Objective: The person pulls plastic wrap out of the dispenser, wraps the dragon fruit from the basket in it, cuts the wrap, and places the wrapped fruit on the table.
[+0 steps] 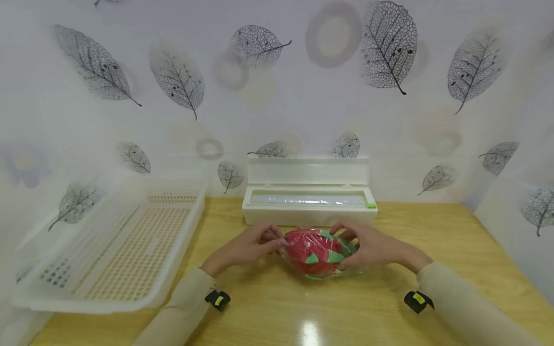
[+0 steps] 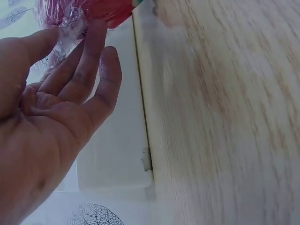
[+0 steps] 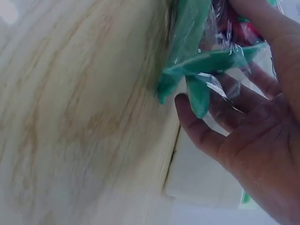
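Observation:
A red dragon fruit (image 1: 308, 252) with green scales, wrapped in clear cling film, is between the two hands above the wooden table. At its left end my left hand (image 1: 255, 243) pinches a gathered twist of cling film (image 2: 71, 29) between thumb and fingers. My right hand (image 1: 372, 243) holds the fruit's right end, thumb on the near side and fingers on the far side. In the right wrist view, long green leaf tips (image 3: 199, 93) lie under loose film beside the right hand's fingers. Just behind the fruit stands a white cling film box (image 1: 309, 216), its lid up and a roll inside.
A white plastic basket (image 1: 170, 283) with a perforated floor stands on the left of the table (image 1: 277, 317). Behind the box rises a wall (image 1: 285, 110) with a leaf pattern. Black wrist cameras (image 1: 218, 300) are strapped at both sleeves.

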A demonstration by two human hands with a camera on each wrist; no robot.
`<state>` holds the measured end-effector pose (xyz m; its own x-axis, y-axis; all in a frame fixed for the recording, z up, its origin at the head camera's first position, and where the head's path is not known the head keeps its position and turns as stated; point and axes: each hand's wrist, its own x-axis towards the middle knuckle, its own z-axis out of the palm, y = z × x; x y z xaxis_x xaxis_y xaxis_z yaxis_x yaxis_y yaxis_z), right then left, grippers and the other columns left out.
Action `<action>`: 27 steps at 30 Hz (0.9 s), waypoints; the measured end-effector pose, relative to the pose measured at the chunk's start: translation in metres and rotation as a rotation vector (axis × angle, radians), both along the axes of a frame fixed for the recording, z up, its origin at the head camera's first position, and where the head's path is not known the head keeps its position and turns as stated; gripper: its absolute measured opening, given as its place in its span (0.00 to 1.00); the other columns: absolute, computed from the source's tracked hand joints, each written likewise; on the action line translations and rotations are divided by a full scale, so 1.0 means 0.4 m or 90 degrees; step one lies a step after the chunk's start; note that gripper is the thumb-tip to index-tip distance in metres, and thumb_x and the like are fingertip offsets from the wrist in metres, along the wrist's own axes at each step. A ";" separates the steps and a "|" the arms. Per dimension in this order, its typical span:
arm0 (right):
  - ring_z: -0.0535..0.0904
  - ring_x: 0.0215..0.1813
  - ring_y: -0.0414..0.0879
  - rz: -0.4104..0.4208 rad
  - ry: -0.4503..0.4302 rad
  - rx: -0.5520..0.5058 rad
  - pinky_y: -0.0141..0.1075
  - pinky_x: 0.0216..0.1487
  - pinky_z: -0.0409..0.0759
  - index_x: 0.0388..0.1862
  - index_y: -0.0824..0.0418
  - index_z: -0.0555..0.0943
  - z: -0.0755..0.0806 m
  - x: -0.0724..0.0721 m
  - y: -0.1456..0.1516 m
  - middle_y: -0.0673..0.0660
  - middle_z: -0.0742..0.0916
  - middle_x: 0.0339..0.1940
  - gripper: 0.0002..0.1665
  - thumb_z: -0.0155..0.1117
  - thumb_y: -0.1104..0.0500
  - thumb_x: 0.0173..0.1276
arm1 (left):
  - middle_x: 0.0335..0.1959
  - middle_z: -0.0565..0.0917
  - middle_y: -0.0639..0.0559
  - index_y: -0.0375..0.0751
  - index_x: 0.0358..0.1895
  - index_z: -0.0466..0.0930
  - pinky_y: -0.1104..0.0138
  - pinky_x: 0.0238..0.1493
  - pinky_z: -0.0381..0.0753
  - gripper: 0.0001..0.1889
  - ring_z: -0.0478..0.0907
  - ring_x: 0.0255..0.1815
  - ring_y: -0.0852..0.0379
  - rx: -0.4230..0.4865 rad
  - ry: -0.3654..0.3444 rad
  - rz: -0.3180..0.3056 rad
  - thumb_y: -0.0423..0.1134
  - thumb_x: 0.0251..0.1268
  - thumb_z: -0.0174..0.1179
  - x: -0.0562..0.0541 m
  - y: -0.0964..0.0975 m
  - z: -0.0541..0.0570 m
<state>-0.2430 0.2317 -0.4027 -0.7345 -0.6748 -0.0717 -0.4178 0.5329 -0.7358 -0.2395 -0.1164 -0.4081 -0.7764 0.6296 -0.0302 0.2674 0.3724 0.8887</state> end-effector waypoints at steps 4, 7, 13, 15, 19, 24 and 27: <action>0.75 0.69 0.63 -0.002 0.022 0.027 0.51 0.58 0.81 0.71 0.52 0.72 0.020 0.000 0.033 0.58 0.80 0.69 0.45 0.81 0.44 0.57 | 0.47 0.88 0.50 0.43 0.53 0.79 0.65 0.50 0.86 0.12 0.86 0.47 0.57 -0.022 0.022 0.016 0.45 0.77 0.58 0.000 -0.004 -0.001; 0.73 0.71 0.66 -0.015 0.030 0.058 0.62 0.60 0.78 0.72 0.56 0.71 0.043 0.013 0.063 0.59 0.79 0.71 0.49 0.81 0.44 0.55 | 0.49 0.87 0.51 0.46 0.54 0.80 0.65 0.52 0.85 0.13 0.85 0.50 0.57 -0.037 0.041 0.036 0.48 0.76 0.59 0.002 -0.004 -0.003; 0.78 0.66 0.62 -0.002 0.059 0.114 0.62 0.59 0.80 0.70 0.58 0.71 0.041 0.040 0.086 0.59 0.83 0.64 0.46 0.81 0.48 0.55 | 0.55 0.86 0.50 0.46 0.58 0.80 0.65 0.52 0.86 0.15 0.85 0.53 0.54 -0.038 0.043 0.066 0.47 0.76 0.59 0.002 -0.011 -0.010; 0.82 0.62 0.59 -0.004 0.076 0.110 0.56 0.56 0.83 0.67 0.58 0.74 0.029 0.038 0.083 0.57 0.86 0.59 0.39 0.78 0.50 0.59 | 0.57 0.85 0.48 0.44 0.59 0.80 0.66 0.52 0.86 0.16 0.85 0.55 0.52 -0.033 0.038 0.067 0.45 0.75 0.61 0.001 -0.012 -0.011; 0.86 0.54 0.49 -0.017 0.051 0.069 0.39 0.49 0.87 0.60 0.60 0.79 0.008 0.025 0.085 0.54 0.89 0.51 0.26 0.74 0.53 0.65 | 0.58 0.84 0.43 0.39 0.59 0.79 0.67 0.51 0.87 0.17 0.85 0.55 0.50 -0.019 0.022 0.053 0.39 0.71 0.64 -0.003 -0.010 -0.014; 0.85 0.52 0.39 -0.029 -0.043 0.022 0.31 0.50 0.84 0.58 0.63 0.82 -0.006 0.008 0.103 0.53 0.90 0.50 0.23 0.70 0.52 0.70 | 0.55 0.86 0.45 0.40 0.56 0.81 0.69 0.50 0.86 0.15 0.86 0.52 0.54 -0.033 0.040 0.063 0.40 0.70 0.65 -0.006 -0.008 -0.015; 0.85 0.51 0.39 -0.044 -0.097 -0.003 0.30 0.51 0.81 0.60 0.63 0.83 -0.008 0.002 0.115 0.55 0.90 0.51 0.22 0.68 0.54 0.72 | 0.51 0.87 0.48 0.43 0.53 0.82 0.68 0.51 0.85 0.13 0.85 0.50 0.57 -0.049 0.065 0.072 0.42 0.70 0.66 -0.007 -0.007 -0.012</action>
